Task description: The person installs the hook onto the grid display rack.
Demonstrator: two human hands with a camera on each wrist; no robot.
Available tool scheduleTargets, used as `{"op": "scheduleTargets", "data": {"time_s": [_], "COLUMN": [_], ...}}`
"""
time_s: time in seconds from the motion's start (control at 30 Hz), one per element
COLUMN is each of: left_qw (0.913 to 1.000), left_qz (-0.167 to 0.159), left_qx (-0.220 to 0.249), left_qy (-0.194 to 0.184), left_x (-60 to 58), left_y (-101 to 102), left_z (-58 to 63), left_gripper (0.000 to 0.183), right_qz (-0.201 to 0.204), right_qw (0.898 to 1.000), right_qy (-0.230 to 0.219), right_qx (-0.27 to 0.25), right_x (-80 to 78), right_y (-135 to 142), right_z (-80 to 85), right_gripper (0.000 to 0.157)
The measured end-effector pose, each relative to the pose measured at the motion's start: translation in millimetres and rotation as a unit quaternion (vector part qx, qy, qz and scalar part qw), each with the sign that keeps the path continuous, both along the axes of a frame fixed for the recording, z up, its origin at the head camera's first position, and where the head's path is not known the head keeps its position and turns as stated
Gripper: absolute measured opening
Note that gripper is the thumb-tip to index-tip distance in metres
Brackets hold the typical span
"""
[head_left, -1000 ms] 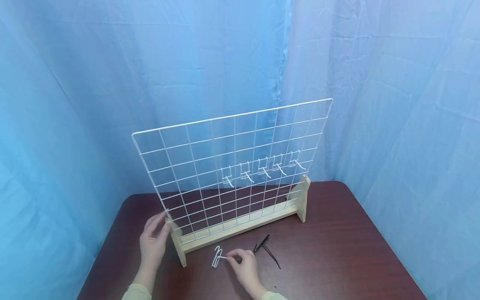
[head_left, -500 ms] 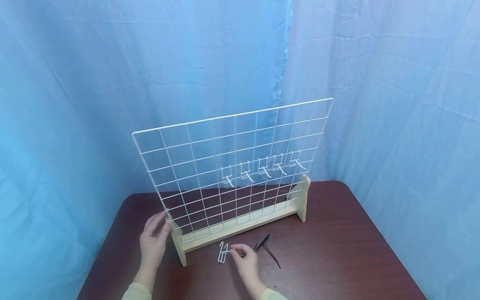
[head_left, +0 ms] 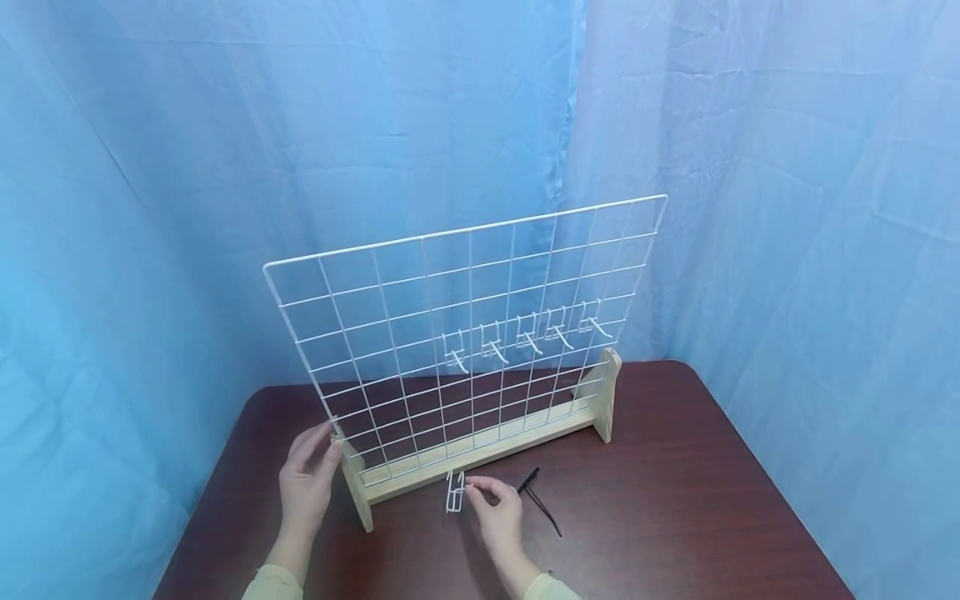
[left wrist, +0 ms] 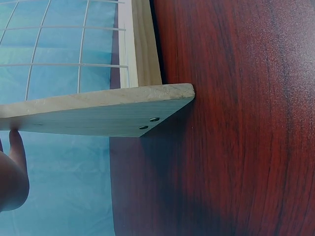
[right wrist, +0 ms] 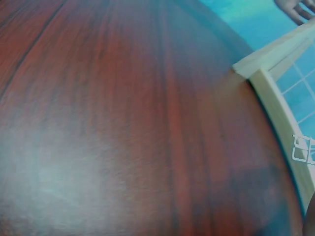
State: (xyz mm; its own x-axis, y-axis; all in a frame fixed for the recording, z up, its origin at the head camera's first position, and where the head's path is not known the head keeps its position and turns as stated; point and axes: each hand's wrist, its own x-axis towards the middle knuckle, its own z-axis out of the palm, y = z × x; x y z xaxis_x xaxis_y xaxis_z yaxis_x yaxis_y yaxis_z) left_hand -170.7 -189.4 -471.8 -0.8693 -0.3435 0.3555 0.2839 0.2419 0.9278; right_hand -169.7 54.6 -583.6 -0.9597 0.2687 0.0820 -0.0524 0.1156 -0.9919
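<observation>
A white wire grid panel (head_left: 397, 321) stands in a wooden base (head_left: 487, 443). At the left upright (head_left: 352, 479), my left hand (head_left: 306, 483) pinches the top where the grid meets the wood; its thumb (left wrist: 18, 147) reaches the panel's outer face in the left wrist view. In front of the base my right hand (head_left: 497, 518) holds a white double-wire hook (head_left: 454, 493) by its prong, with the hook's two bent ends up. The same hook (right wrist: 301, 148) shows at the right edge of the right wrist view. Several like white hooks (head_left: 493, 350) hang in a row on the grid.
A black hook (head_left: 546, 510) lies on the dark red-brown table (head_left: 675, 500), just right of my right hand, which overlaps its upper end. Blue curtains (head_left: 375, 125) hang behind and on both sides. The base's right upright (head_left: 606, 398) stands near the back.
My right hand has moved slightly right and away from me, toward the base, turning the white hook from slanted to upright. The left hand stays at the upright.
</observation>
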Motion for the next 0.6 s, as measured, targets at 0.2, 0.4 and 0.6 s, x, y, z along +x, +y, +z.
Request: {"op": "scheduleTargets", "data": {"time_s": [0.2, 0.4, 0.6], "left_qw": [1.0, 1.0, 0.9999], "left_qz": [-0.002, -0.005, -0.007], "left_qx": [0.001, 0.007, 0.013], "left_qy": [0.002, 0.0, 0.002], "left_x": [-1.3, -0.9, -0.9], "left_y": [-1.0, -1.6, -1.7], "left_z": [-2.3, -2.1, -2.1], "left_gripper": [0.031, 0.031, 0.031], "right_qz": [-0.037, -0.078, -0.094], "right_qw": [0.999, 0.996, 0.991], "right_qy": [0.022, 0.054, 0.091], "right_qx": [-0.015, 0.004, -0.004], "right_x": [-0.8, 1.3, -6.8], "right_y": [4.4, 11.3, 21.0], "right_z": [31.8, 77.8, 93.1], "right_gripper": [0.007, 0.009, 0.011]}}
